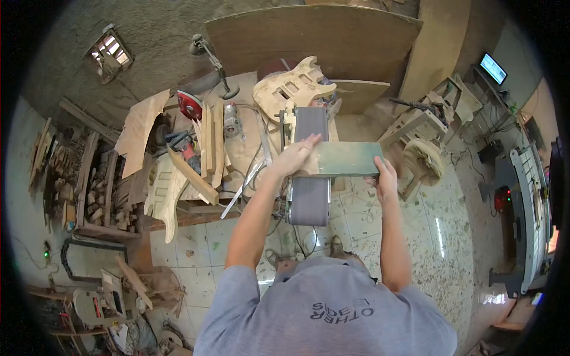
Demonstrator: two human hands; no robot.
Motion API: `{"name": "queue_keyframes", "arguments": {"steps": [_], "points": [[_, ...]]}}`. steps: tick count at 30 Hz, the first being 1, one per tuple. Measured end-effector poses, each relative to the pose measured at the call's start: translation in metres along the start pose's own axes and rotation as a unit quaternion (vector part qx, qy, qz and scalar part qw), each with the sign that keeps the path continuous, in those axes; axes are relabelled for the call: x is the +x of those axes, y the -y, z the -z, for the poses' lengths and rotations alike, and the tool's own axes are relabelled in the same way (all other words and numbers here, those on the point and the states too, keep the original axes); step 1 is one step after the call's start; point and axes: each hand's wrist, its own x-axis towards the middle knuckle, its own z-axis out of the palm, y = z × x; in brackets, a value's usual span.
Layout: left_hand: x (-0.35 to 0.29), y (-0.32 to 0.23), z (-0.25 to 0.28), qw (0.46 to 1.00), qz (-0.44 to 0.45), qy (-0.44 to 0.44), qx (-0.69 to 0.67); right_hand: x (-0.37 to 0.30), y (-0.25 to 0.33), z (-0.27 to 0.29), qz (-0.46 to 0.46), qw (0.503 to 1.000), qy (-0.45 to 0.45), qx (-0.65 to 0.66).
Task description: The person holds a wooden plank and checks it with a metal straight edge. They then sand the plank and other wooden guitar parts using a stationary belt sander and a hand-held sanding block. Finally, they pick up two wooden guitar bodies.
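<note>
A flat rectangular wooden board [350,158], greenish over most of its upper face and pale at its left end, lies crosswise over a belt sander [311,202]. The sander's dark belt shows above and below the board. My left hand [298,155] holds the pale end, fingers laid over its top. At the other end my right hand [386,177] grips the edge, thumb on the face and fingers mostly hidden beneath. Whether the board's underside touches the belt cannot be seen.
Beyond the sander lies a pale guitar body [291,89]. Another guitar-shaped piece [163,191], wood strips [212,142], a red iron [189,105] and a metal ruler [237,193] crowd the bench to the left. A wooden stand [415,127] is at right. Debris dots the tiled floor [421,237].
</note>
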Motion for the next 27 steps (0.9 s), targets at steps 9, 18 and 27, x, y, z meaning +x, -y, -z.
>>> {"name": "queue_keyframes", "arguments": {"steps": [9,18,27], "points": [[0.002,-0.085,0.044,0.996,-0.001,-0.045,0.072,0.024,0.078,0.019,0.105,0.988,0.109,0.033],[-0.017,-0.089,0.027,0.973,-0.040,-0.193,0.121,0.019,0.126,-0.043,0.115,0.978,0.036,0.168],[-0.063,-0.088,-0.044,0.856,-0.264,-0.188,0.404,0.103,0.044,-0.087,0.071,0.949,-0.003,0.308]]}}
